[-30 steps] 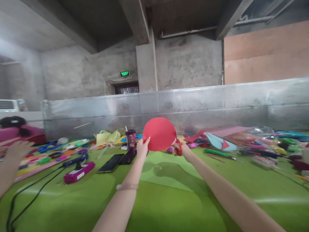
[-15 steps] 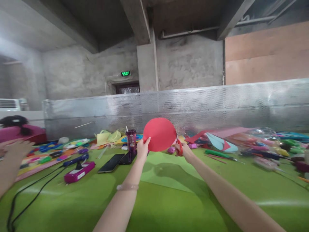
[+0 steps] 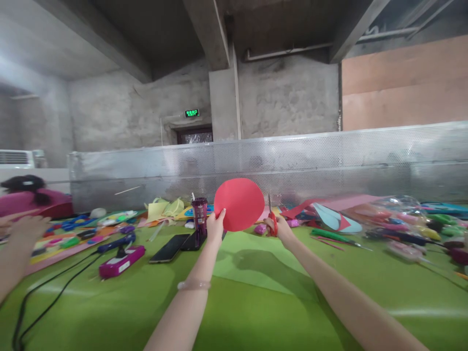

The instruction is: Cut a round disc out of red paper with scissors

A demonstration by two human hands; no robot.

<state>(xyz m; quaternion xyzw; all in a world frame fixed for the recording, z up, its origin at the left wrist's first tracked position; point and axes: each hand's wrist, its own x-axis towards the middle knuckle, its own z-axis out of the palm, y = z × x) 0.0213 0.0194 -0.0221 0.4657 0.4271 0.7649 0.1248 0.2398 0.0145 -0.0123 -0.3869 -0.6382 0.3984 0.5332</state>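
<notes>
A round piece of red paper [image 3: 239, 204] is held up above the table, pinched at its lower left edge by my left hand [image 3: 215, 225], thumb on the near face. My right hand [image 3: 280, 229] is closed round the red handles of a pair of scissors [image 3: 271, 217]. Their blades point upward, just right of the paper's edge and apart from it. Below both hands a light green sheet [image 3: 252, 263] lies flat, with their shadow on it.
A dark phone [image 3: 170, 248], a purple cup with a straw [image 3: 199, 214] and a purple power strip [image 3: 122, 262] stand to the left. Green-handled tool [image 3: 334, 236] and craft scraps lie to the right. Another person's arm [image 3: 22, 248] reaches in at far left.
The red paper has shifted slightly left, away from the scissors. A gap now shows between the blades and the paper's edge, where they met before.
</notes>
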